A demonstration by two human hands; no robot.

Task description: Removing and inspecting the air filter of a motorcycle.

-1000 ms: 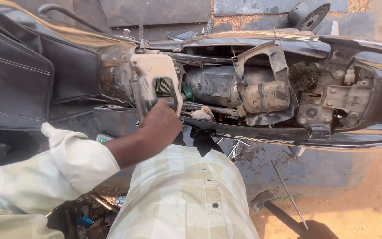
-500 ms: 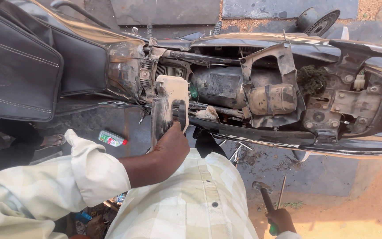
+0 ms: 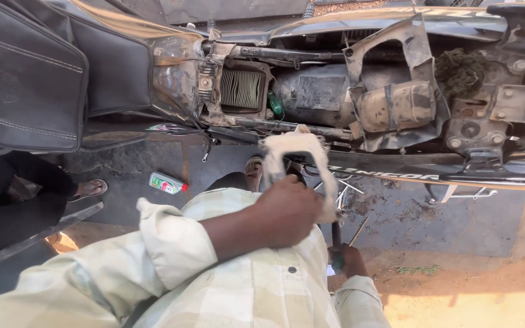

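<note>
My left hand (image 3: 287,209) grips a dusty whitish plastic cover (image 3: 299,164), lifted clear of the motorcycle and held over my lap. On the motorcycle (image 3: 396,91), whose seat is off, the ribbed air filter (image 3: 242,88) lies exposed in its housing. My right hand (image 3: 349,258) is low beside my right knee, closed around a hammer handle (image 3: 335,234) together with a thin metal rod (image 3: 358,232). My pale checked sleeve hides part of the right hand.
A small green and white bottle with a red cap (image 3: 168,183) lies on the dark paving. Another person's sandalled foot (image 3: 89,189) and dark trouser leg are at left. A black saddlebag (image 3: 25,79) hangs on the bike. Sandy ground lies at lower right.
My left hand pulled the whitish cover off the air filter housing and brought it down toward me. My right hand picked up the hammer and rod from the ground and drew closer.
</note>
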